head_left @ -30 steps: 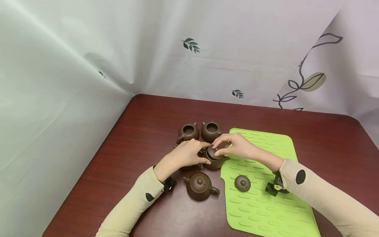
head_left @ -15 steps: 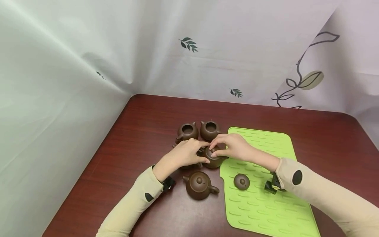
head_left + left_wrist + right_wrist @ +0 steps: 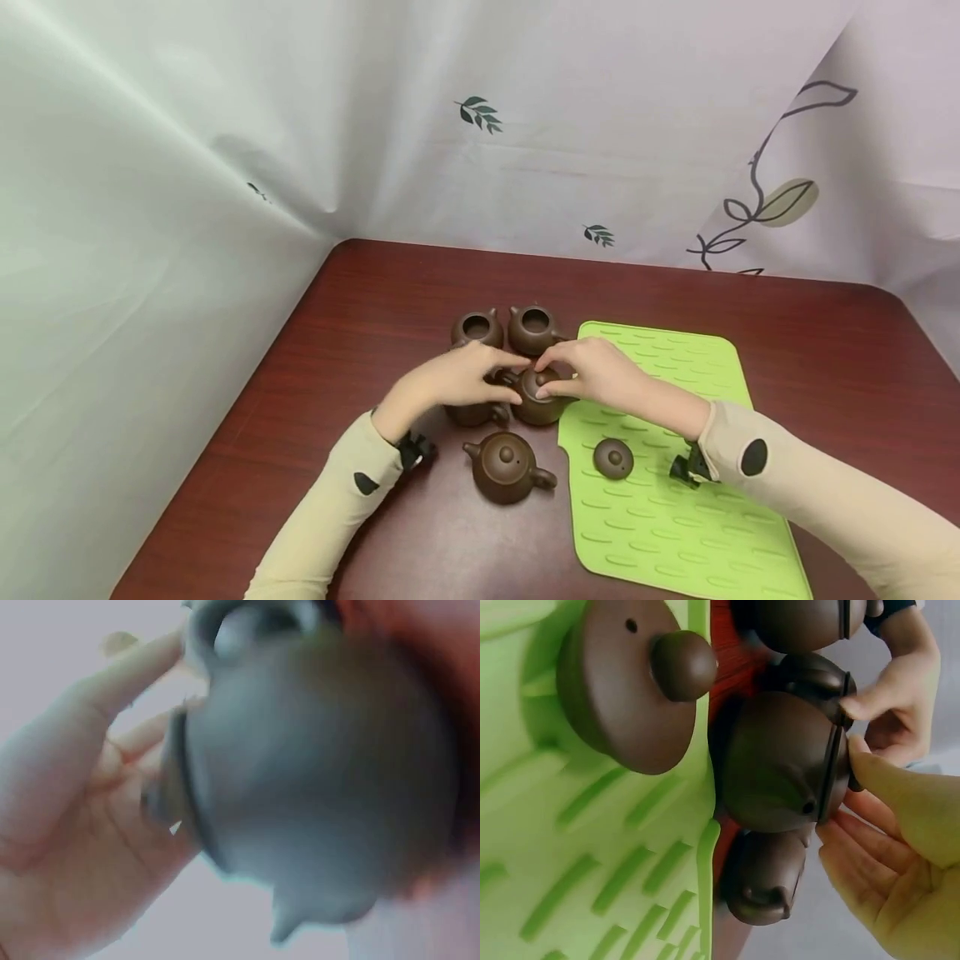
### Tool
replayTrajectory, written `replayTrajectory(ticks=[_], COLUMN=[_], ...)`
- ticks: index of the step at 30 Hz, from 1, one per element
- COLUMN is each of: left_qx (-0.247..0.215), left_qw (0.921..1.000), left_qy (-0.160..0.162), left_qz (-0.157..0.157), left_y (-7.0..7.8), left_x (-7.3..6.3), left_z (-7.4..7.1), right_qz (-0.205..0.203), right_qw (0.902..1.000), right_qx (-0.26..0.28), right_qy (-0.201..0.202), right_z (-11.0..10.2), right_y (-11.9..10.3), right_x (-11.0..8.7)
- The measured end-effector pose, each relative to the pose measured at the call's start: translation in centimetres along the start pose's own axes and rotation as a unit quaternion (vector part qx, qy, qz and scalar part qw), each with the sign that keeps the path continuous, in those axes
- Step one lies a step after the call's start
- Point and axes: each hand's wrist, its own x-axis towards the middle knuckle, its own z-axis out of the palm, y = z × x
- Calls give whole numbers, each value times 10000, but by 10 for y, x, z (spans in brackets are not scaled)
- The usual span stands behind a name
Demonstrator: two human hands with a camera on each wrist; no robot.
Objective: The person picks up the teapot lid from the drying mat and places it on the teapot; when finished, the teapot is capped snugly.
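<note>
Lid [image 3: 842, 778] on a teapot [image 3: 776, 769], pinched by fingers of the right hand [image 3: 603, 375]; beside it, left hand [image 3: 461, 375] with fingers apart; second lid [image 3: 613, 459] on green mat [image 3: 675, 529].

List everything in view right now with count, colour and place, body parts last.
Round clay-look lidless teapots: 2, brown, side by side at the group's back
Round clay-look front lidded teapot: 1, brown, nearest the person
Round clay-look mat-side lidded teapot: 1, brown, by the mat's left edge
Round clay-look half-hidden teapot: 1, brown, below the left hand; top not visible
Loose round knobbed lid: 1, brown, on the mat
Ridged rectangular mat: 1, lime green, table's right side
Wood-look table: 1, red-brown, under everything
Leaf-print sheeting: count unclear, white, around the table
Black wrist devices: 2, one per wrist
Long sleeves: 2, beige, both arms
Left hand: 1, bare, over the half-hidden teapot
Right hand: 1, bare, at the mat-side lidded teapot
</note>
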Motion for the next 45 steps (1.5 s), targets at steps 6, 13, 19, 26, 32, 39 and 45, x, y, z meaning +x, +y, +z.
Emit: replayTrajectory(ticks=[6,13,19,26,32,39,45], left_qx=[-951,-1179,-1317,-1160,-1211,-1273,-1278], left_qw=[9829,9736,9705,9710,9699,9753,9794], left_qy=[1489,1525,1449,1336,1231,821,535], left_qz=[-527,-1223,-1406,-1606,-1715,-1604,-1469], left_y=[-36,-61,-69,-74,-75,-68,-64], left_x=[-13,-10,-4,-3,-6,-7,-4], left_z=[-20,-13,-6,-5,-6,-7,-4], right_qz=[167,389,425,263,-95,-114,-257], right_qw=[9994,9957,9920,9916,9930,9914,9891], right_qx=[84,766,1189,1258,1181,1187,1175], right_qy=[-287,-353,-75,109,5,-537,-850], right_z=[-2,-7,-17,-27,-22,-9,0], right_y=[2,6,12,17,17,17,22], right_x=[-3,-16,-38,-68,-84,-95,-98])
